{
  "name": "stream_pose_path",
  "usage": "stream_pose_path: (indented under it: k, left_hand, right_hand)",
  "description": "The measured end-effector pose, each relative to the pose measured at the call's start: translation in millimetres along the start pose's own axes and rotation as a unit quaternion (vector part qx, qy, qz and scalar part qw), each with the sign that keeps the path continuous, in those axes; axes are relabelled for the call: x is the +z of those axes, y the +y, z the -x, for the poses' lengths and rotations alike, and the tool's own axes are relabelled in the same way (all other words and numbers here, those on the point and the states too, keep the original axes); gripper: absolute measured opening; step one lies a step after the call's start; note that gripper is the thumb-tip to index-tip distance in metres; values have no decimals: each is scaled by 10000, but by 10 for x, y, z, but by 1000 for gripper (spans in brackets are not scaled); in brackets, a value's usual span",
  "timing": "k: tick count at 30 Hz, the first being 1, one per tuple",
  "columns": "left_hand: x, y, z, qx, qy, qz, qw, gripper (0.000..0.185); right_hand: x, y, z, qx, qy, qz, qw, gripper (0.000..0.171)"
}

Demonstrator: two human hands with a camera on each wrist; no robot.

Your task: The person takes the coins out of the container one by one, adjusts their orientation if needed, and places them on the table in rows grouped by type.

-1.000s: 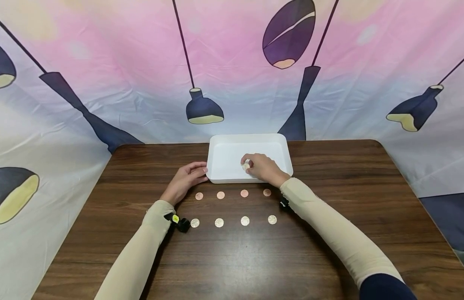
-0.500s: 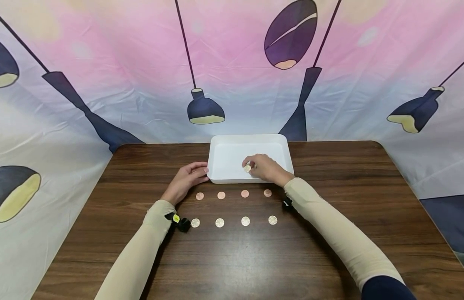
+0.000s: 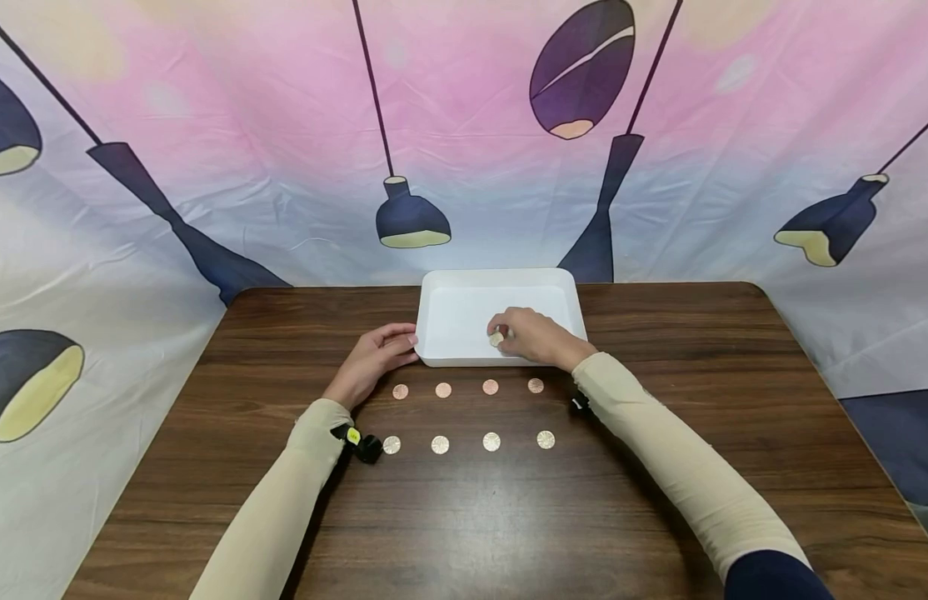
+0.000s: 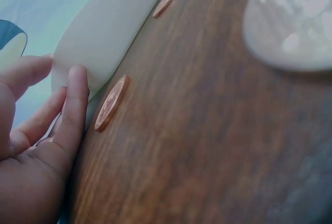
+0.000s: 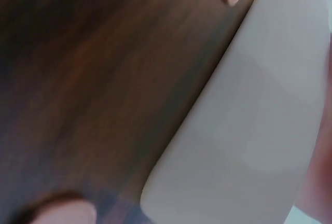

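White plastic forms the shallow tray (image 3: 456, 308) that sits at the far middle of the dark wooden table (image 3: 659, 517), and both hands work at it. The right hand (image 3: 535, 336) reaches over the tray's near rim, its thumb and fingertips pinched together on a pale silvery coin (image 3: 496, 339) held low inside the tray, close to the near wall. The left hand (image 3: 374, 357) rests on the table at the tray's near left corner, its fingers fairly straight and relaxed, with the fingertips (image 4: 78, 86) touching the tray's outer wall; the left wrist view shows them pressed against that corner. Between the tray and the person lie two rows of four coins. The copper coins (image 3: 443, 389) form the row just beside the tray's near edge, evenly spaced, and the leftmost one lies near the left hand. The silver coins (image 3: 440, 445) form the nearer row, each set roughly below a copper one. Both forearms wear beige sleeves (image 3: 659, 458). A printed cloth backdrop (image 3: 209, 125) with dark hanging lamps on pink and pale blue stands behind the table.
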State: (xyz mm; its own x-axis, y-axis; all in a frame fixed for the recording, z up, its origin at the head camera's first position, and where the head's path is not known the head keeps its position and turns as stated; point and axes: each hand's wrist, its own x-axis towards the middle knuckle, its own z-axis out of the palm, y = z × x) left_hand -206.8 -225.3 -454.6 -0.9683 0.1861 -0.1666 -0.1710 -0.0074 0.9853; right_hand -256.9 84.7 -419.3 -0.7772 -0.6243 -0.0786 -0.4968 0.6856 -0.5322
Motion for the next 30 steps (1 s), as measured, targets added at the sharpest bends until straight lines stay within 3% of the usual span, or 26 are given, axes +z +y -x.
stream_pose_path:
  k: [13,25,30]
  left_hand:
    - [10,33,-6,-33,-40,-23,10000,51]
    - [17,18,2,-34,68,25,10000,49]
    - [20,22,4,-28,60,63,10000,49]
  right_hand:
    - [-34,104,176,-1054,782,182,9912,29]
    - [-68,96,434,-1188,1130,228,9862,24]
    - [-76,68,629,-1071,1237,-108,9865,23]
